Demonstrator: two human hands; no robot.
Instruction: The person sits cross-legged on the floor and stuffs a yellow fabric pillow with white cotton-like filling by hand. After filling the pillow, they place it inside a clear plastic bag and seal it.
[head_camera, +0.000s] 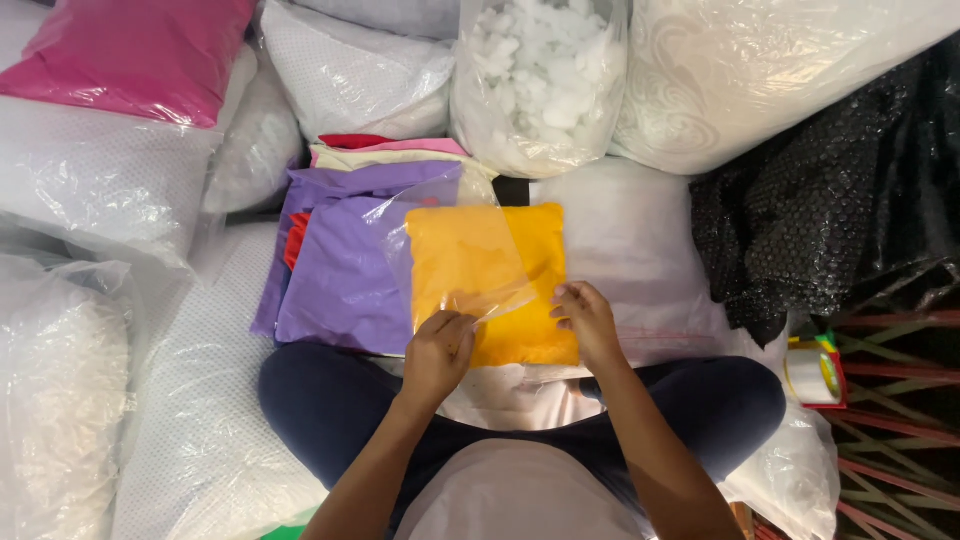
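Observation:
A yellow cushion (520, 255) lies in front of my crossed legs, partly under a clear plastic bag (450, 230). My left hand (438, 352) pinches the near edge of that clear bag over the cushion's lower left corner. My right hand (588, 320) rests on the cushion's lower right edge, fingers curled on it. The bag's far flap lifts up over the cushion and the purple fabric (340, 270) beside it.
A stack of purple, red, cream and pink fabrics (385, 152) lies to the left. Bagged white pillows (90, 180), a bag of white stuffing (540, 80), a pink cushion (130, 55) and black bubble wrap (810, 220) surround me. A tape roll (812, 375) sits at right.

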